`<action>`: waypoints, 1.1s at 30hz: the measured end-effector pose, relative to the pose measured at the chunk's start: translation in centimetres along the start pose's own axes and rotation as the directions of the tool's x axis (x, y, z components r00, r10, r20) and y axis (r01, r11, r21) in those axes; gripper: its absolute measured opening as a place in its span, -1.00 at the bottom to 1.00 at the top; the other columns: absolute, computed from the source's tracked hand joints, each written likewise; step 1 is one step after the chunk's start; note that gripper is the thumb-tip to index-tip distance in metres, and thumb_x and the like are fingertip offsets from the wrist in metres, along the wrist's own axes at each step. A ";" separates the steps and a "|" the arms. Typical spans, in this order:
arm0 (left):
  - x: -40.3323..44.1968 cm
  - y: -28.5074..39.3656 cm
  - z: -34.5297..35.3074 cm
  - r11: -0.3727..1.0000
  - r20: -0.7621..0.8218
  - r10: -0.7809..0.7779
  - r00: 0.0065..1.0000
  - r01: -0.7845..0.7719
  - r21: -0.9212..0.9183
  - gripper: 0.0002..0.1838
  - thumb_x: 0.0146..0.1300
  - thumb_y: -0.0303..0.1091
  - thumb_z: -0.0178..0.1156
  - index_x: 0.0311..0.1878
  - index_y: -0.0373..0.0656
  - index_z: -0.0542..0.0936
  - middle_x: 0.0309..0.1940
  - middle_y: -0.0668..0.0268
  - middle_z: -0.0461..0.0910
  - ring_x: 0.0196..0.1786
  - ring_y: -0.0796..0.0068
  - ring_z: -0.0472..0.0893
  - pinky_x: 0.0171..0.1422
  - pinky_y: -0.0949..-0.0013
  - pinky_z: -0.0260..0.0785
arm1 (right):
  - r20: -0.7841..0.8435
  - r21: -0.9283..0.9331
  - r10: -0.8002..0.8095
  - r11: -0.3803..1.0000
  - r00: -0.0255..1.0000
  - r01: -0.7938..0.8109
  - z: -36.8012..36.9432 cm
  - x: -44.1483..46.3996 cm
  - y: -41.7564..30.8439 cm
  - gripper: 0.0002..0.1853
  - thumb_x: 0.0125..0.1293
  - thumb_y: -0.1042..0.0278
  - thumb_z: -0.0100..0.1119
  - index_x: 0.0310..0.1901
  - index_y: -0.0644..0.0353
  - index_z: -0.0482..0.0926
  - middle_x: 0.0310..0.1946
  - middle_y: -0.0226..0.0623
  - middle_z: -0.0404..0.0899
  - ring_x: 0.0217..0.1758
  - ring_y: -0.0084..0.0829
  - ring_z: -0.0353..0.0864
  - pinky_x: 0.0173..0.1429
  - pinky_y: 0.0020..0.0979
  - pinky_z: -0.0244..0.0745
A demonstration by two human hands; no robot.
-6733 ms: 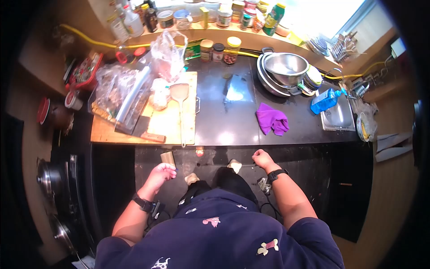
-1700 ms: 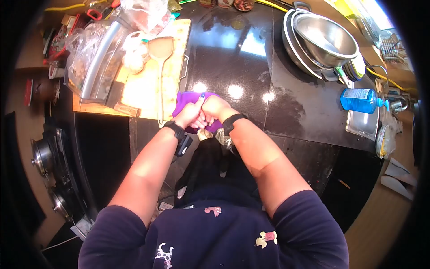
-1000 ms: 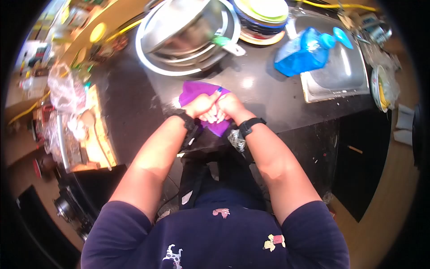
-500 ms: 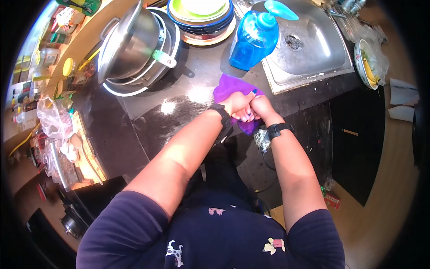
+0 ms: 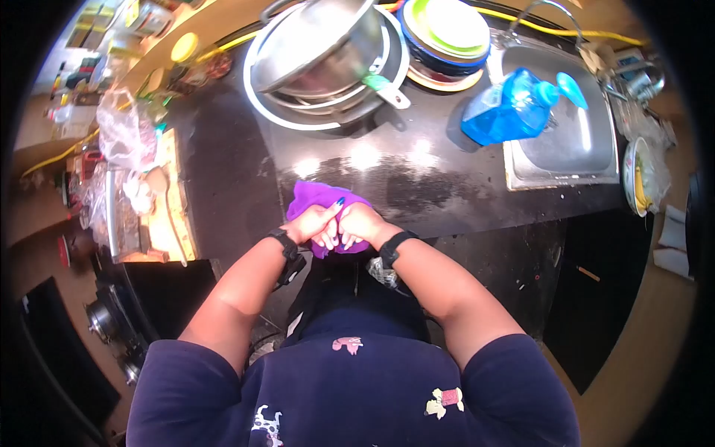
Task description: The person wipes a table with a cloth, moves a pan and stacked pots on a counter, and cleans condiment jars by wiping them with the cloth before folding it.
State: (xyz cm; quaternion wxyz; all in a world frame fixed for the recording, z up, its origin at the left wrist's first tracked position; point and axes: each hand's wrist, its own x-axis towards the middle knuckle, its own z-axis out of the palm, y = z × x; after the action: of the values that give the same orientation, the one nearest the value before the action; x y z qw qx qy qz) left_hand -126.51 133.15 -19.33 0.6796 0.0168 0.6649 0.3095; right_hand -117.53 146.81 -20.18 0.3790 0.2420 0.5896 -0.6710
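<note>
The 2 hands come together just left of the frame's centre, at the near edge of the dark counter (image 5: 231,164). Beneath them is 1 purple cloth (image 5: 307,195), bunched, part showing above the hands and part below the fingers. The left hand (image 5: 314,223) curls its fingers into the cloth, its thumb pointing up toward the right hand (image 5: 363,223), which also seems closed on the cloth, though its exact grip is hard to make out. At top centre, metal bowls (image 5: 320,56) sit stacked beside piled plates (image 5: 450,33). At upper right, 1 blue bottle (image 5: 510,112) stands beside the sink (image 5: 573,153).
</note>
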 end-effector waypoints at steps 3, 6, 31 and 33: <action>-2.2 -3.6 -3.4 0.996 -0.087 -0.028 0.996 0.021 -0.083 -0.24 0.33 0.26 -0.28 -0.71 -0.20 0.48 -0.70 0.14 0.56 -0.70 0.35 0.58 -0.63 0.45 0.43 | 0.028 -0.085 0.018 0.996 0.999 -0.016 4.0 2.3 -2.9 -0.76 0.08 0.43 -0.09 -0.49 0.23 0.63 -0.60 -0.15 0.60 -0.60 -0.32 0.62 -0.48 -0.36 0.54; -3.5 -6.2 -5.9 0.989 -0.132 -0.034 0.991 0.014 -0.150 -0.23 0.33 0.26 -0.28 -0.71 -0.21 0.48 -0.69 0.11 0.56 -0.70 0.33 0.57 -0.62 0.42 0.44 | 0.070 -0.173 0.045 0.984 0.997 -0.032 6.5 3.4 -5.6 -0.74 0.11 0.41 -0.09 -0.48 0.25 0.64 -0.59 -0.14 0.60 -0.57 -0.31 0.63 -0.44 -0.37 0.57; -4.1 -7.7 -12.1 0.989 0.191 -0.058 0.980 0.082 -0.123 -0.15 0.33 0.30 -0.46 -0.64 -0.27 0.50 -0.67 0.08 0.59 -0.70 0.32 0.59 -0.69 0.42 0.41 | -0.029 -0.348 0.336 0.880 0.942 -0.324 11.2 8.9 -9.7 -0.73 0.11 0.44 -0.16 -0.56 0.30 0.57 -0.62 -0.10 0.60 -0.64 -0.31 0.63 -0.62 -0.40 0.43; -3.9 -7.7 -12.0 0.991 0.175 -0.061 0.983 0.081 -0.111 -0.16 0.34 0.28 -0.46 -0.64 -0.27 0.50 -0.67 0.08 0.58 -0.71 0.33 0.58 -0.70 0.42 0.41 | -0.031 -0.334 0.335 0.885 0.942 -0.325 11.2 8.9 -9.6 -0.72 0.11 0.44 -0.16 -0.56 0.30 0.57 -0.62 -0.10 0.60 -0.64 -0.31 0.62 -0.63 -0.41 0.43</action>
State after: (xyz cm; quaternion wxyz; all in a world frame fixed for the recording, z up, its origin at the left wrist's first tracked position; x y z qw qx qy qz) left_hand -134.15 120.55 -20.57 0.7446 -0.0204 0.5847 0.3212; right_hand -129.09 134.10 -19.12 0.5312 0.2614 0.6398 -0.4901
